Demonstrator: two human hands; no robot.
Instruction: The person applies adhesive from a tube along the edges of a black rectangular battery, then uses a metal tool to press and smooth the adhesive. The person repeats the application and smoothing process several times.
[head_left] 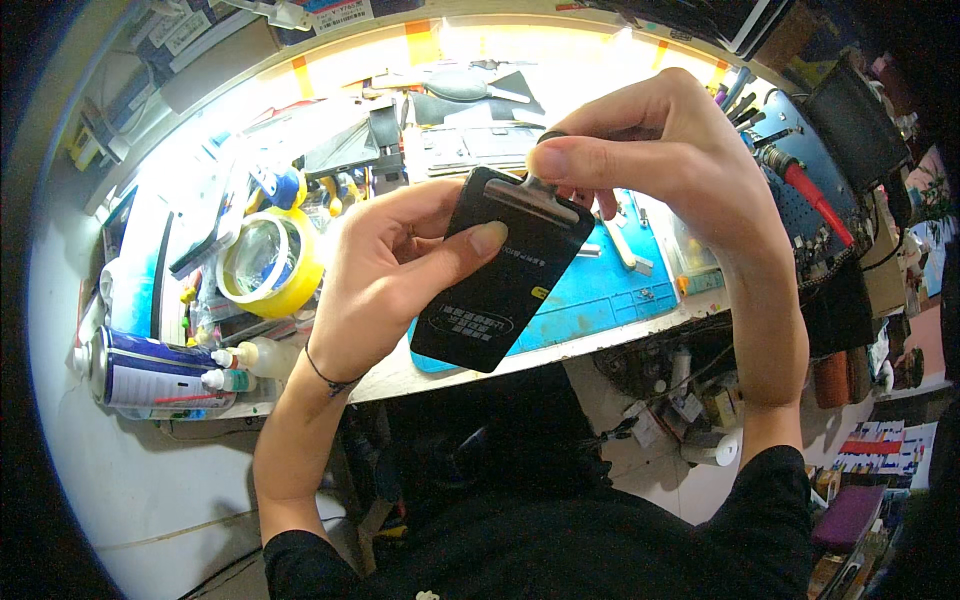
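Note:
A flat black phone battery (pixel 505 300), with printing on its face and a shiny strip along its upper end, is tilted in the air over the workbench. My left hand (pixel 385 270) grips it by its left side, thumb pressed on the printed face and fingers behind. My right hand (pixel 670 150) pinches the short flex tab at the battery's upper end between thumb and forefinger. Its other fingers curl behind and are partly hidden. Beneath lies a blue work mat (pixel 610 310), partly covered by the battery and my hands.
On the left stand yellow tape rolls (pixel 290 290), small bottles (pixel 255 357) and a blue-and-white spray can (pixel 160 370). Phone parts (pixel 480 145) lie under the bright lamp at the back. A red-handled tool (pixel 815 200) and a blue pegboard (pixel 785 130) are at the right.

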